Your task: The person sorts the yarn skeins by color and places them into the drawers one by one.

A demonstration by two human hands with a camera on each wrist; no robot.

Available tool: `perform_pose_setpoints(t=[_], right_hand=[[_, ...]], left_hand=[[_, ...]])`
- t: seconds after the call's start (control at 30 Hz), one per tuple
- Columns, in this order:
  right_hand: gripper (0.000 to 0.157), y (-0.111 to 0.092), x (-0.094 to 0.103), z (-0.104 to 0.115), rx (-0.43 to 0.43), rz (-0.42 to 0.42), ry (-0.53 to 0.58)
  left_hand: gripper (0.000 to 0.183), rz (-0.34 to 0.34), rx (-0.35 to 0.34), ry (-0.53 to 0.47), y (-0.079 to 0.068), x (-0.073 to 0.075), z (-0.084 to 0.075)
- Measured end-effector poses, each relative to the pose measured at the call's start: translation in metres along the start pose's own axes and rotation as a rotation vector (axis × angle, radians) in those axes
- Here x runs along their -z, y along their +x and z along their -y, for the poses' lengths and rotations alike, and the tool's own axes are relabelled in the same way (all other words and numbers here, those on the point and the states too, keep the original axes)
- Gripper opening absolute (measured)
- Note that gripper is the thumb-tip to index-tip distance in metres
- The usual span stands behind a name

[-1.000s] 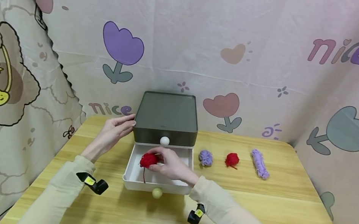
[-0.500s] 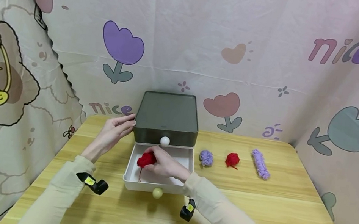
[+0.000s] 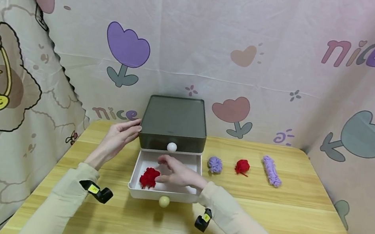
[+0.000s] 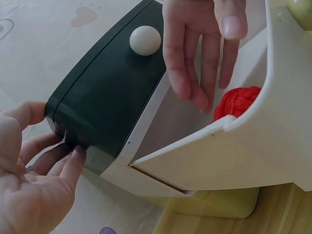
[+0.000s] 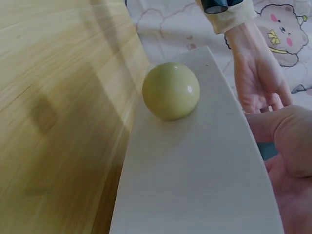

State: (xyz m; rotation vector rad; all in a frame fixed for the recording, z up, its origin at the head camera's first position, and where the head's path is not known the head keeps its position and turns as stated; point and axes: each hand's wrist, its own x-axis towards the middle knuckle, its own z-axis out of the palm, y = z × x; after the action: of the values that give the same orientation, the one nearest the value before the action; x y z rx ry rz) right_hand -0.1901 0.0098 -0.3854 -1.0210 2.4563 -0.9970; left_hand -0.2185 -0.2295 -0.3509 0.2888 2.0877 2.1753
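Observation:
A small drawer box (image 3: pixel 175 116) has a dark grey-green top drawer and a white lower drawer (image 3: pixel 134 179) pulled out. My left hand (image 3: pixel 114 141) rests its fingertips against the box's left side, near the front corner. In the lower drawer lies a red ball of yarn (image 3: pixel 149 178), toward the front left; the left wrist view shows the yarn ball (image 4: pixel 236 102) just inside the drawer wall. Over this drawer my right hand (image 3: pixel 179 174) is spread, fingers apart and holding nothing, with the thumb close beside the yarn. The right wrist view shows the drawer's yellowish round knob (image 5: pixel 170 91).
Right of the box on the wooden table (image 3: pixel 230 219) lie a purple yarn ball (image 3: pixel 215 165), a second red yarn ball (image 3: pixel 242 167) and a purple yarn skein (image 3: pixel 271 171). A white knob (image 3: pixel 171 147) marks the closed upper drawer. A printed curtain (image 3: pixel 189 53) hangs behind.
My right hand carried the red yarn ball leftward and down, then let go of it in the lower drawer and drew back slightly right. The left hand has stayed in place.

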Motion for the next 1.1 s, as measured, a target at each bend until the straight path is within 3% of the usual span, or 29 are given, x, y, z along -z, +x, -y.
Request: perform_pose_setpoints(t=[0.63, 1.1], right_hand=[[0.047, -0.040, 0.013, -0.005, 0.149, 0.004, -0.013], [0.037, -0.069, 0.016, -0.013, 0.210, -0.162, 0.101]], left_hand=[[0.057, 0.003, 0.000, 0.011, 0.000, 0.001, 0.001], [0.058, 0.003, 0.002, 0.015, 0.001, 0.001, 0.001]])
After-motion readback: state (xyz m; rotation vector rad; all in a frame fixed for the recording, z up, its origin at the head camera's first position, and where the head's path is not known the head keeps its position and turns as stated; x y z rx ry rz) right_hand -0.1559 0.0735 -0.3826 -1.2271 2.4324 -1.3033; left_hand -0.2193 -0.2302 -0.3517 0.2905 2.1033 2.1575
